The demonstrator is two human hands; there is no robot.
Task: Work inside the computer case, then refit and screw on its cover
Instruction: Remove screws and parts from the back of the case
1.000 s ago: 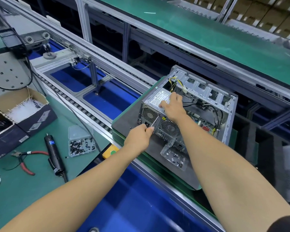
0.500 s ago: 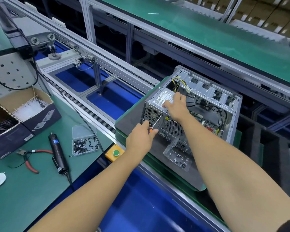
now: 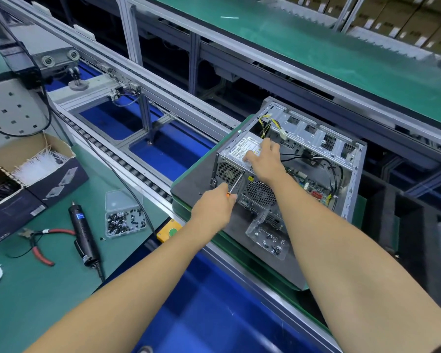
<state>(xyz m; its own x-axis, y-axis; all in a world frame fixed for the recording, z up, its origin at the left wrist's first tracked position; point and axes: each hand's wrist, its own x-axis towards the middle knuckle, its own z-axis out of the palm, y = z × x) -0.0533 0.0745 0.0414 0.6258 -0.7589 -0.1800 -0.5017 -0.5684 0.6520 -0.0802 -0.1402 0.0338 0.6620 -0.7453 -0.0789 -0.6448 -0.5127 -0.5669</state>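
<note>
An open grey computer case lies on its side on a dark pallet, its cover off and cables and motherboard showing. My right hand presses flat on the labelled power supply in the case's upper corner. My left hand grips a small screwdriver with an orange handle, its shaft pointing up at the rear panel beside the power supply's fan grille. A clear plastic bag of screws lies on the pallet in front of the case.
On the green bench at left lie a black electric screwdriver, red-handled pliers, an open clear box of screws and a cardboard box of white cable ties. A yellow box with a green button sits at the conveyor edge.
The view has shifted slightly. My left hand has moved a little up with the screwdriver against the rear panel; my right hand stays on the power supply.
</note>
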